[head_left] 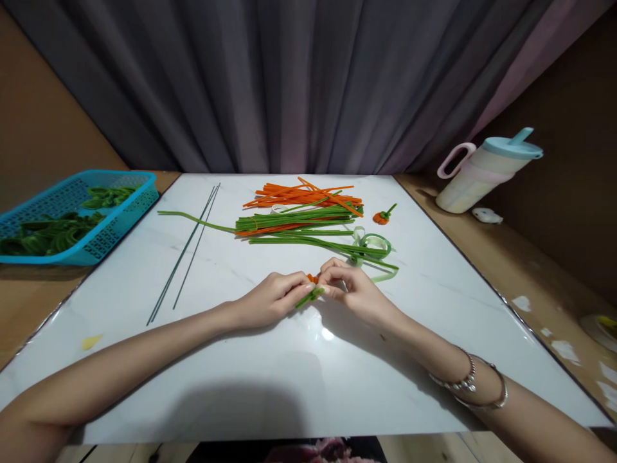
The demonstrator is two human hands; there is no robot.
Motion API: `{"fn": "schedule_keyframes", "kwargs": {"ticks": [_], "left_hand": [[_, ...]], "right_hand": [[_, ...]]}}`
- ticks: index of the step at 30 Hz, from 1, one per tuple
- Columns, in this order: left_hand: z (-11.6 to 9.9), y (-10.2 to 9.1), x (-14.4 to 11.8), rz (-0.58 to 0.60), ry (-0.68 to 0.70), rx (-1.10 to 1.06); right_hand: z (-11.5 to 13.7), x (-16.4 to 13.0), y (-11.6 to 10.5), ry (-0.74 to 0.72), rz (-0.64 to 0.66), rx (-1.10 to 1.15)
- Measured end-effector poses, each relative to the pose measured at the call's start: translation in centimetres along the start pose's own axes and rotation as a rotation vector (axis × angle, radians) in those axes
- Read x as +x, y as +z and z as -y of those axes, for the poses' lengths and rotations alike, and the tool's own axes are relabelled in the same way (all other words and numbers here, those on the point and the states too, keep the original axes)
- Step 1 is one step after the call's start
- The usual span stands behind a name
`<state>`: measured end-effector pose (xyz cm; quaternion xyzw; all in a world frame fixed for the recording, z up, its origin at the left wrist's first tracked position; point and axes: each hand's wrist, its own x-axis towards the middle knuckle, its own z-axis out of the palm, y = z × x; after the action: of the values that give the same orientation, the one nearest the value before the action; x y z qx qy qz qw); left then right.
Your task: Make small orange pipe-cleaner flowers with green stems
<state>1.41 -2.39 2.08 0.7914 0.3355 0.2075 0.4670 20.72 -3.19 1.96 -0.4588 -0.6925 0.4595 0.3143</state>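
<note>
Stem [309,297] pinched between left hand [270,299], right hand [354,289].

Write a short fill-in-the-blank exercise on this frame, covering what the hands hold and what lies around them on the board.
1. The left hand and right hand together pinch a small piece that is green and ____.
2. The blue basket at the left holds ____ coloured pieces.
3. The jug at the right has a pink ____.
4. The two thin dark wires lie to the ____ of the bundle of green stems.

Missing words: orange; green; handle; left
</note>
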Motion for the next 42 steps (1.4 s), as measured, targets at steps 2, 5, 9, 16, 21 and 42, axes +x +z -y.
{"fn": "schedule_keyframes", "kwargs": {"ticks": [2, 5, 9, 16, 21, 42], "left_hand": [[0.0, -0.3, 0.2, -0.028, -0.04, -0.067], [0.4, -0.8, 0.5, -0.129, -0.143, -0.274], [1.3, -1.1, 0.9, -0.094, -0.248, -0.434], [1.7, -0.2, 0.9, 0.192, -0.251, -0.62], [1.7, -0.3, 0.9, 0.209, -0.288, -0.683], [2.3, -1.2, 1.8, 0.035, -0.382, -0.917]], "right_hand": [[0.1, 0.1, -0.1, 0.015, -0.002, 0.025], [0.1, 0.2, -0.3, 0.027, -0.006, 0.054], [0.1, 0.3, -0.5, 0.004, 0.028, 0.038], [-0.2, 0.3, -0.5, -0.074, 0.06, -0.072], [-0.2, 0.4, -0.3, -0.055, 0.045, -0.101], [-0.3, 0.0, 0.2, -0.372, -0.275, -0.239]]}}
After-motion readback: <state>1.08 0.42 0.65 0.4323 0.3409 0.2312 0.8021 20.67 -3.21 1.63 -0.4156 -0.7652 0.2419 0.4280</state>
